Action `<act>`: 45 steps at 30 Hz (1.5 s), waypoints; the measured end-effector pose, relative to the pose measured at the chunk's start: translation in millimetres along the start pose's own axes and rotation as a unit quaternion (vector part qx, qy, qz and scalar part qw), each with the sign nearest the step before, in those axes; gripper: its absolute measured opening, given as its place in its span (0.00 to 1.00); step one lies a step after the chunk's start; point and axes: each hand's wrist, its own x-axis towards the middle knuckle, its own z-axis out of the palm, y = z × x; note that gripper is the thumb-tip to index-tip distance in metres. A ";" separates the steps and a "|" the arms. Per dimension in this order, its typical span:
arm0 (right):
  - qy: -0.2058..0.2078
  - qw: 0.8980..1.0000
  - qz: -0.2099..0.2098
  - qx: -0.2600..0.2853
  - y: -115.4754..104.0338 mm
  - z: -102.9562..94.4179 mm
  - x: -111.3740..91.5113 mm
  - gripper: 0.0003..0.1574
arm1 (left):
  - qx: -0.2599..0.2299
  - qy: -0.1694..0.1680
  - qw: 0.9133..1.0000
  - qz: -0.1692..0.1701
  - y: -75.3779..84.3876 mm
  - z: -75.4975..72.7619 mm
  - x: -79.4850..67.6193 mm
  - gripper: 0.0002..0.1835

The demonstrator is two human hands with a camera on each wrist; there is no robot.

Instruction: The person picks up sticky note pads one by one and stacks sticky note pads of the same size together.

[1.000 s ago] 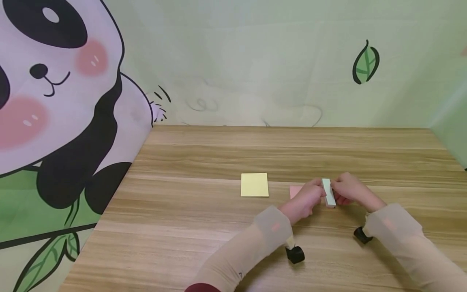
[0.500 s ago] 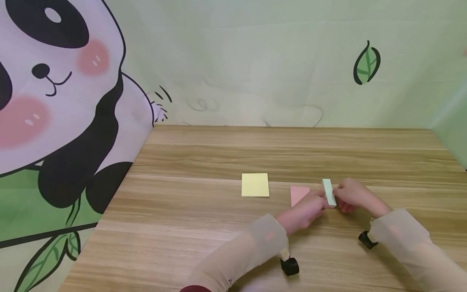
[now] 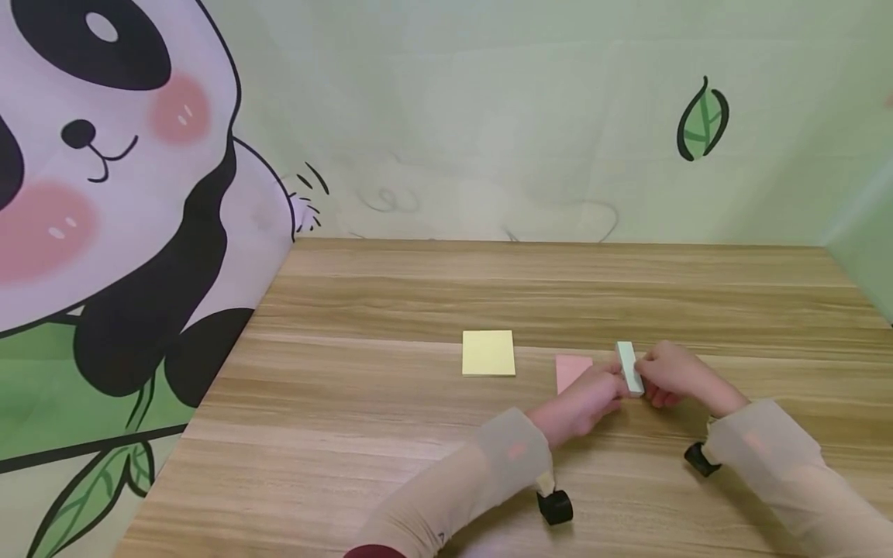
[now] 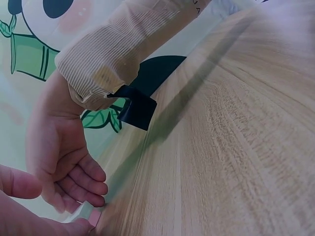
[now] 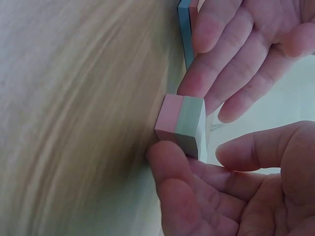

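A narrow pale green sticky note pad [image 3: 629,368] lies on a pink sticky note pad [image 5: 169,115] of like shape, their edges nearly flush. On the left side of this small stack is my left hand [image 3: 586,399], its fairly straight fingers touching it. My right hand [image 3: 687,376] is on the other side; in the right wrist view its bent fingertips [image 5: 166,160] press against the stack while its thumb stands apart. Left of the stack, a pink pad [image 3: 572,372] is partly covered by my left hand; the right wrist view shows a blue layer [image 5: 185,29] under it.
A square yellow sticky note pad [image 3: 488,353] lies farther left on the wooden table [image 3: 363,387]. Behind the table hangs a pale green backdrop with a panda [image 3: 132,155]. A black wrist camera [image 3: 555,508] hangs beneath the left sleeve, another [image 3: 701,459] beneath the right.
My left hand has shifted slightly toward the near edge, uncovering more of the pink pad. My right hand has drawn slightly right. Over the last half second almost nothing moves.
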 end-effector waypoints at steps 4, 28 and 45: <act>0.003 1.000 -0.001 0.003 -1.3 -0.8 -0.2 0.19 | -0.002 0.003 1.000 0.000 0.7 0.0 0.5 0.28; 0.084 0.992 -0.075 -0.058 -20.9 -12.0 -15.8 0.20 | 0.376 -0.261 0.888 0.051 0.2 -23.5 -59.2 0.18; 0.020 0.994 -0.098 0.045 -45.4 9.1 -4.5 0.38 | 0.250 0.003 0.967 0.049 27.4 -79.1 -41.3 0.26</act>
